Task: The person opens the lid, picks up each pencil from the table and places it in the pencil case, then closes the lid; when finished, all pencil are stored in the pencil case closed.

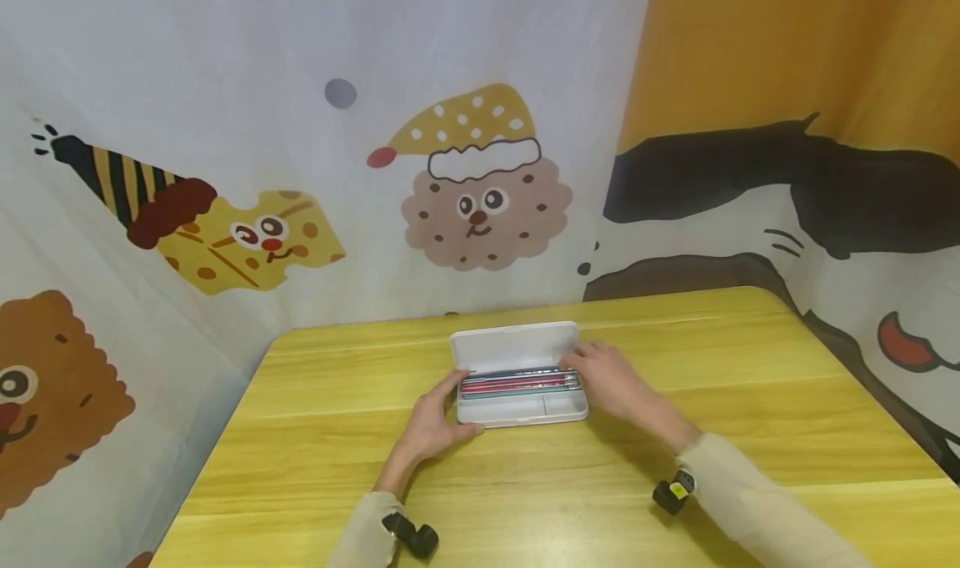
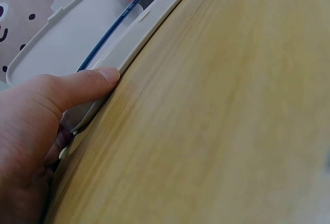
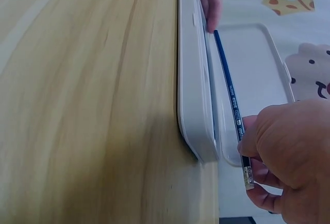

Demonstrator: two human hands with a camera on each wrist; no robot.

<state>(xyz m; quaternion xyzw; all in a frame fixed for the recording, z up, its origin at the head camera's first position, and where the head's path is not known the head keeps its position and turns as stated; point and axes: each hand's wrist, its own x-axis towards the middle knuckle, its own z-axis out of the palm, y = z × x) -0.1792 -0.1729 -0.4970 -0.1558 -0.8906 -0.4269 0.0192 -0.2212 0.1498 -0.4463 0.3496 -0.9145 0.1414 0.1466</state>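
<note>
A white pencil case (image 1: pixel 502 410) lies on the table with its lid (image 1: pixel 517 347) raised toward the back. Several pencils (image 1: pixel 513 384), some red and one greenish, lie lengthwise inside, behind two shallow front compartments. My left hand (image 1: pixel 431 422) grips the case's left end, the thumb (image 2: pixel 87 85) on the front edge and the fingers toward the back corner. At the right end, my right hand (image 3: pixel 289 157) pinches a dark blue pencil (image 3: pixel 234 105) near its eraser end. This pencil slants above the case's rim in front of the lid, its far tip by the left fingers.
The yellow wood-grain table (image 1: pixel 600 501) extends around the case. Behind it hangs a white curtain (image 1: pixel 360 243) printed with cartoon food figures. A black wrist camera (image 1: pixel 411 536) sits on the left sleeve, another camera (image 1: pixel 672 493) on the right.
</note>
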